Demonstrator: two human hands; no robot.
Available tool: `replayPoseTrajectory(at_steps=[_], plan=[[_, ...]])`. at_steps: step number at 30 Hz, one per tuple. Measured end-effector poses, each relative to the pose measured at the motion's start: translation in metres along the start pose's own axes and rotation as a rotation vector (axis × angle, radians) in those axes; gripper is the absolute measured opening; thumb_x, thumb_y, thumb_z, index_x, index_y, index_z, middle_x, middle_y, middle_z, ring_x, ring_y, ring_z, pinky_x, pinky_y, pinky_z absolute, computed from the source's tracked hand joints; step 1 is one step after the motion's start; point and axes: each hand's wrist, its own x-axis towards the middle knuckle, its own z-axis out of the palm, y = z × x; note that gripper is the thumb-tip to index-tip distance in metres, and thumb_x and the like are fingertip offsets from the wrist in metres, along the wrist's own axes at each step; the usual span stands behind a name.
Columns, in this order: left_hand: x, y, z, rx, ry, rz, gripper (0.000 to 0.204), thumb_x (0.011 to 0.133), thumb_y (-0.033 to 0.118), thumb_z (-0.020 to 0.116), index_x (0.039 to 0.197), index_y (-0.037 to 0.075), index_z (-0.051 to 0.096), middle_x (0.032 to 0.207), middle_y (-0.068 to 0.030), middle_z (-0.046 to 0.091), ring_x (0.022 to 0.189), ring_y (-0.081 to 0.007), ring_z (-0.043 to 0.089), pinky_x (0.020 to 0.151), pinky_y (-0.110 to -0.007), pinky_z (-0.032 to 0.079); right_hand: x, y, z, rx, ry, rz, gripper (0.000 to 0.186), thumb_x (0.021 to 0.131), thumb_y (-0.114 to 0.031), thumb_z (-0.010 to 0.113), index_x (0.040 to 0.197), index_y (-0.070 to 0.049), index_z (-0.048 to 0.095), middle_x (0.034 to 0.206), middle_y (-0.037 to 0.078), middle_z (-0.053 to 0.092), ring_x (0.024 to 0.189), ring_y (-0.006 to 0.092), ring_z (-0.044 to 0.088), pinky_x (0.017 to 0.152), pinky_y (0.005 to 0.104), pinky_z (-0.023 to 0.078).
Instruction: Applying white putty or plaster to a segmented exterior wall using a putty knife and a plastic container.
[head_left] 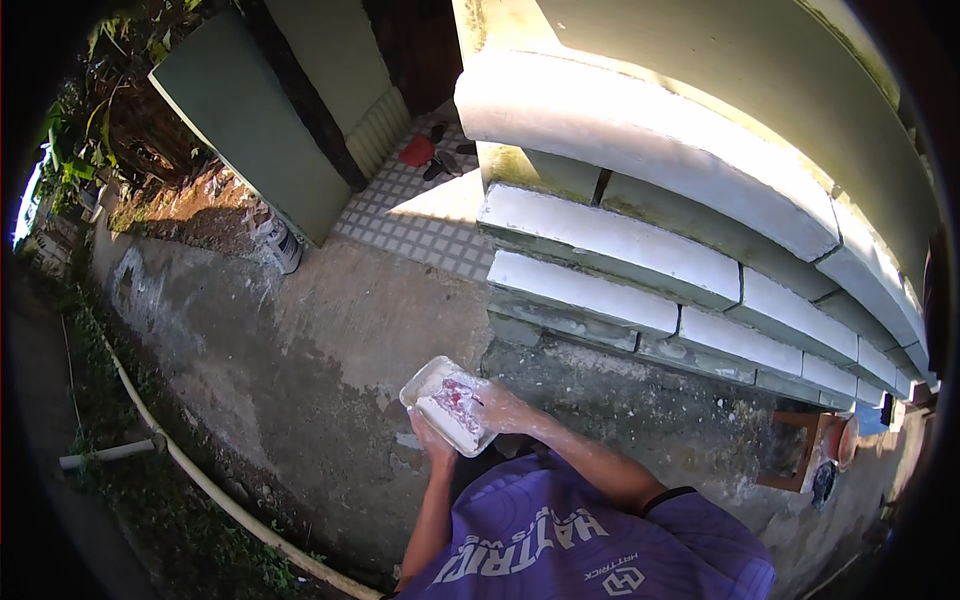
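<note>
A shallow white rectangular tub (pixel 410 388) with rounded corners is held in front of my body. My left hand (pixel 432 436) grips its near left side from below. Inside lies a white, paste-smeared piece with red patches (pixel 456 394); its kind is unclear. My right hand (pixel 503 411), dusted with white, comes over the tub's right side with fingers closed at that piece. Whether the fingers hold it or just the tub's edge is hard to see.
Stepped block ledges with white tops (pixel 620 235) run along the wall at right. A white bucket (pixel 279 246) stands by the green door panel (pixel 255 130). Shoes lie on the tiled entry (pixel 420 215). A pale pipe (pixel 200 480) borders the concrete at left; a wooden frame (pixel 790 450) lies right.
</note>
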Motion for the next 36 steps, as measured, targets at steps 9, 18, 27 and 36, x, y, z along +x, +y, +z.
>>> replayPoseTrajectory(at_steps=[9, 18, 27, 36], plan=[[0.079, 0.069, -0.025, -0.175, -0.431, -0.384, 0.07, 0.097, 0.061, 0.022, 0.146, 0.012, 0.031, 0.144, -0.0104, 0.041, 0.128, -0.0307, 0.045, 0.107, -0.046, 0.039, -0.02, -0.068, -0.002, 0.303, 0.681, -0.069, 0.045, 0.086, -0.001, 0.05, 0.131, 0.001, 0.047, 0.117, 0.009, 0.06, 0.11, 0.0151, 0.052, 0.099, 0.0312, 0.041], [0.117, 0.047, -0.066, -0.074, -0.679, -0.535, 0.07, 0.096, 0.063, 0.024, 0.145, 0.014, 0.033, 0.142, -0.0072, 0.043, 0.127, -0.0297, 0.047, 0.105, -0.048, 0.04, -0.066, -0.021, 0.056, 0.715, 1.146, 0.087, 0.043, 0.091, 0.001, 0.053, 0.132, -0.001, 0.044, 0.116, 0.006, 0.06, 0.102, 0.0106, 0.057, 0.09, 0.0298, 0.049], [0.098, 0.059, -0.038, -0.087, -0.586, -0.655, 0.071, 0.094, 0.064, 0.027, 0.144, 0.014, 0.036, 0.143, -0.0068, 0.044, 0.127, -0.0312, 0.046, 0.104, -0.048, 0.041, -0.109, -0.039, 0.049, 1.339, 1.296, -0.526, 0.048, 0.086, 0.011, 0.05, 0.131, -0.004, 0.04, 0.122, 0.011, 0.057, 0.111, 0.0215, 0.06, 0.095, 0.0379, 0.052], [0.065, 0.048, 0.015, -0.14, -0.46, -0.522, 0.068, 0.096, 0.061, 0.026, 0.144, 0.013, 0.036, 0.142, -0.0069, 0.044, 0.128, -0.0302, 0.046, 0.105, -0.047, 0.04, -0.14, -0.035, -0.023, 1.296, 1.117, -0.453, 0.043, 0.089, 0.006, 0.053, 0.131, -0.002, 0.043, 0.125, 0.012, 0.056, 0.114, 0.0221, 0.058, 0.098, 0.0391, 0.05]])
